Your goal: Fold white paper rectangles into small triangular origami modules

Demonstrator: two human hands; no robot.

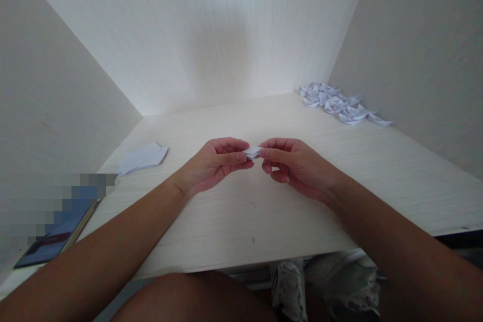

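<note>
A small folded piece of white paper [252,151] is held above the middle of the table. My left hand [222,161] pinches its left end between thumb and fingers. From the other side, my right hand [289,161] grips the right tip with thumb and index finger, its other fingers curled loosely below. Layered folds show along the paper's near edge; the fingers hide both its ends.
Folded white paper pieces [332,103] lie heaped at the back right by the wall. A stack of flat white paper [143,157] rests on the left of the table [211,241]. A blue-covered book [56,241], partly blurred out, lies at the left edge. Walls enclose three sides.
</note>
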